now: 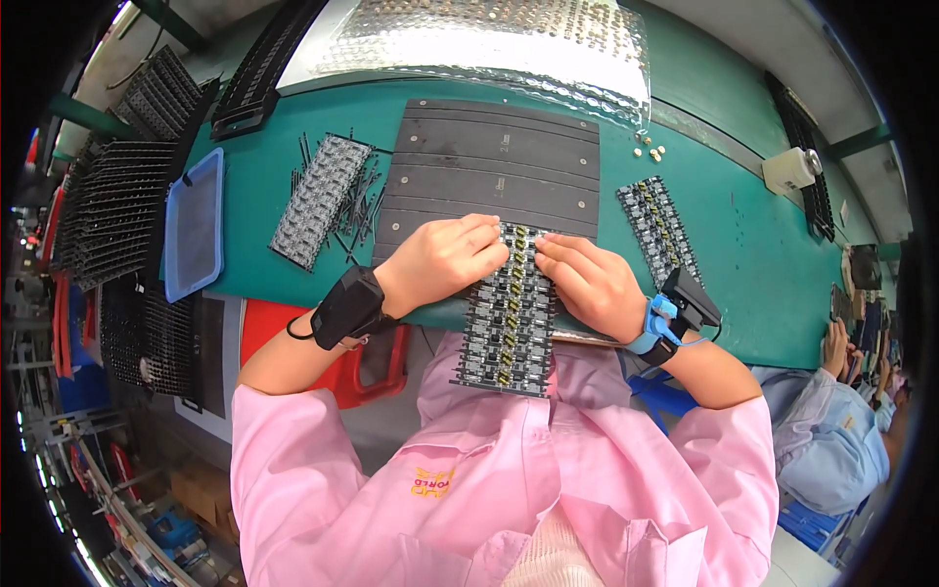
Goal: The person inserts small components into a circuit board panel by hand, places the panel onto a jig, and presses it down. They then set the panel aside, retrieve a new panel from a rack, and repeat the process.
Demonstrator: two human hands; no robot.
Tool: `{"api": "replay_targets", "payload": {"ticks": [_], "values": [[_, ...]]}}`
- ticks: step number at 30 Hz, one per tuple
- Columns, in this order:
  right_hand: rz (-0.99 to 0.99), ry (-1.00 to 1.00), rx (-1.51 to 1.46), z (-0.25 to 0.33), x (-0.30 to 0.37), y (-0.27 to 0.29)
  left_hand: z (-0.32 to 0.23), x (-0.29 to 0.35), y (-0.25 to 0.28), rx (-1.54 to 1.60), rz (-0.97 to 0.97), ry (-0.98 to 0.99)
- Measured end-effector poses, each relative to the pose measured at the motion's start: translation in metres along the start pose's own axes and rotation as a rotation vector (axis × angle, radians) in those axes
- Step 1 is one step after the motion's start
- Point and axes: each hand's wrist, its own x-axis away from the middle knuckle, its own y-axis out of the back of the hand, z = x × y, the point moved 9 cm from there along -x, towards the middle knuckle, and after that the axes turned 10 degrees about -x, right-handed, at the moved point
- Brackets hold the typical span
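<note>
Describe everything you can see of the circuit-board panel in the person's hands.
The circuit-board panel is long, narrow and dark, looks rigid, and carries rows of small repeating grey-and-black units with a yellowish column down its middle. Its long edges look toothed. It looks whole. Its far end lies over the near part of the black plate, with the left hand and right hand gripping either side there. Its near end juts past the table edge toward the pink jacket.

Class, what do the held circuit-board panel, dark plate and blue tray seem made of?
Circuit-board panel: probably rigid laminate; partly shiny, not visibly sagging.
Dark plate: matt; its dull grey leaves metal or plastic open.
Blue tray: likely smooth plastic; even colour, rounded corners.
</note>
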Motion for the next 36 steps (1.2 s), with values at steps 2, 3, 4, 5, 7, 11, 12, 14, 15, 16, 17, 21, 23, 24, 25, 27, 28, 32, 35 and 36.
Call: {"api": "replay_targets", "payload": {"ticks": [2, 3, 4, 5, 7, 11, 12, 14, 15, 16, 17, 21, 23, 24, 25, 27, 28, 32, 35, 36], "values": [[0.012, -0.040, -0.025, -0.003, -0.001, 0.000, 0.006, -0.003, -0.003, 0.080, 0.063, 0.029], [0.013, -0.042, -0.022, -0.006, -0.003, 0.002, 0.011, -0.008, -0.002, 0.082, 0.061, 0.027], [0.013, -0.186, -0.180, -0.024, -0.005, 0.007, 0.027, -0.013, -0.004, 0.206, 0.123, 0.176], [0.013, -0.332, -0.339, -0.043, -0.005, 0.009, 0.043, -0.016, -0.008, 0.330, 0.185, 0.326], [0.014, -0.476, -0.500, -0.065, -0.008, 0.004, 0.063, -0.016, -0.020, 0.453, 0.247, 0.479], [-0.084, -0.772, -0.290, -0.114, -0.007, 0.008, 0.099, -0.015, -0.047, 0.509, 0.355, 0.740], [-0.075, -0.788, -0.320, -0.118, -0.005, 0.005, 0.098, -0.016, -0.048, 0.485, 0.382, 0.740], [-0.057, -0.818, -0.378, -0.123, -0.001, 0.002, 0.098, -0.018, -0.050, 0.435, 0.435, 0.737], [-0.057, -0.820, -0.379, -0.123, 0.001, 0.001, 0.101, -0.017, -0.052, 0.436, 0.437, 0.738], [-0.091, -0.819, -0.373, -0.121, 0.002, 0.003, 0.105, -0.015, -0.058, 0.525, 0.430, 0.766], [-0.126, -0.814, -0.365, -0.120, 0.001, 0.005, 0.109, -0.015, -0.062, 0.611, 0.421, 0.791], [-0.404, -0.890, -0.576, -0.110, 0.022, 0.017, 0.099, -0.011, -0.054, 0.998, 0.235, 0.959], [-0.519, -0.931, -0.698, -0.097, 0.032, 0.019, 0.081, -0.006, -0.044, 1.150, 0.147, 1.036], [-0.425, -0.977, -0.863, -0.082, 0.025, 0.008, 0.071, -0.008, -0.034, 1.194, 0.050, 1.053], [-0.331, -1.020, -1.023, -0.067, 0.019, -0.001, 0.062, -0.012, -0.027, 1.240, -0.045, 1.064], [-0.237, -1.061, -1.179, -0.057, 0.018, -0.013, 0.051, -0.012, -0.024, 1.289, -0.139, 1.071], [-0.264, -1.061, -1.172, -0.060, 0.021, -0.014, 0.049, -0.010, -0.023, 1.206, -0.182, 1.048], [-0.323, -1.041, -1.127, -0.061, 0.022, -0.012, 0.041, -0.002, -0.009, 1.001, -0.280, 1.000], [-0.365, -1.017, -1.042, -0.050, 0.023, 0.001, 0.038, -0.003, 0.000, 0.951, -0.292, 0.982], [-0.340, -0.908, -0.981, -0.040, 0.016, 0.011, 0.035, -0.005, -0.007, 1.196, -0.239, 1.008]]}}
